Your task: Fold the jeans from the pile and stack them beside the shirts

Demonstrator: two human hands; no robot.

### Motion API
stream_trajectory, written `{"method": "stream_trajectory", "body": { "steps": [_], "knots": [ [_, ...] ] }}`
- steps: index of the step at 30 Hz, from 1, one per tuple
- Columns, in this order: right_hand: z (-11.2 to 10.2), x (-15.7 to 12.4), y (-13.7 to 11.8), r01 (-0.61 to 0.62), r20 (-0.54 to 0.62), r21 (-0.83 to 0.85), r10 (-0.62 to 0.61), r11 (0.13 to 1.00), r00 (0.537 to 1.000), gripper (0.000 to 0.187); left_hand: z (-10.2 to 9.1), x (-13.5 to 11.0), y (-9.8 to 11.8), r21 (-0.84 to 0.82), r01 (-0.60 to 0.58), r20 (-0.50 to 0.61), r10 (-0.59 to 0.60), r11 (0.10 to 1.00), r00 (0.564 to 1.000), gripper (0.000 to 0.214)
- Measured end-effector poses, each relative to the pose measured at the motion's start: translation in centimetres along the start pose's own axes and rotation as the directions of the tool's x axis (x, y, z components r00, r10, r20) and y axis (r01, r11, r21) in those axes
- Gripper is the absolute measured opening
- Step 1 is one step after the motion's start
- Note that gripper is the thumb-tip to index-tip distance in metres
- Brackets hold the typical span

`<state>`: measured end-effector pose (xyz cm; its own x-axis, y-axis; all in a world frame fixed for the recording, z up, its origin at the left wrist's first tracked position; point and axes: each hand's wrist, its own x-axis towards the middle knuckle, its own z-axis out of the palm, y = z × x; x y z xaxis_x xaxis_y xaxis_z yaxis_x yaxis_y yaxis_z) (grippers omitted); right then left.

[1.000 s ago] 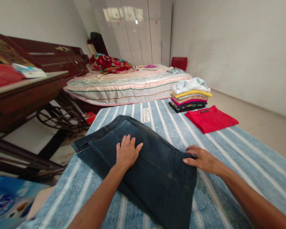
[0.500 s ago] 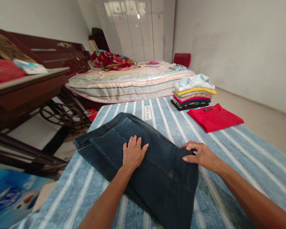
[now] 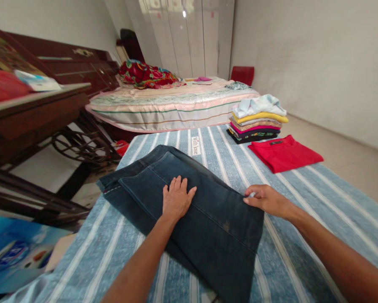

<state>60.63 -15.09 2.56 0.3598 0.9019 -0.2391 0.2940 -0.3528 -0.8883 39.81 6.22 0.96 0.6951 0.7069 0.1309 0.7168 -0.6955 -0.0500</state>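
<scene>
Folded dark blue jeans (image 3: 214, 214) lie slantwise on the striped blue cloth in front of me. My left hand (image 3: 177, 198) rests flat on their middle, fingers a little spread. At the right upper edge of the jeans, my right hand (image 3: 264, 201) is closed in a pinch, thumb on the denim and index finger curled at the edge. A small gap shows between that thumb and finger. The fold under the right fingertips is partly hidden.
A folded red shirt (image 3: 285, 153) lies to the right, beside a stack of folded clothes (image 3: 256, 122). Beyond is a bed (image 3: 163, 107) with a red floral blanket (image 3: 147, 75). At left are a wooden sewing table (image 3: 40, 105) and a blue printed package (image 3: 18, 256).
My right hand has shifted slightly up and outward along the jeans' edge, its thumb covering less of the denim. My left hand stays in place on the jeans. The view tilts slightly.
</scene>
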Motion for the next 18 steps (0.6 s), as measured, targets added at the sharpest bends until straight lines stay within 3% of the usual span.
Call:
{"method": "stream_trajectory", "body": {
  "steps": [7, 13, 18],
  "knots": [
    [0.6, -0.9, 1.2, 0.012, -0.078, -0.058, -0.016, 0.998, 0.997, 0.030, 0.0, -0.1, 0.0, -0.014, -0.002, -0.001, 0.002, 1.000, 1.000, 0.059],
    [1.0, -0.7, 1.4, -0.011, -0.198, -0.206, -0.031, 0.978, 0.980, 0.023, 0.0, 0.0, 0.1, -0.028, 0.012, 0.015, -0.012, 1.000, 1.000, 0.059],
    [1.1, -0.5, 1.7, -0.005, -0.207, -0.253, -0.049, 0.967, 0.977, 0.023, -1.2, -1.0, 1.3, -0.024, -0.018, -0.026, 0.018, 1.000, 1.000, 0.052]
  ]
}}
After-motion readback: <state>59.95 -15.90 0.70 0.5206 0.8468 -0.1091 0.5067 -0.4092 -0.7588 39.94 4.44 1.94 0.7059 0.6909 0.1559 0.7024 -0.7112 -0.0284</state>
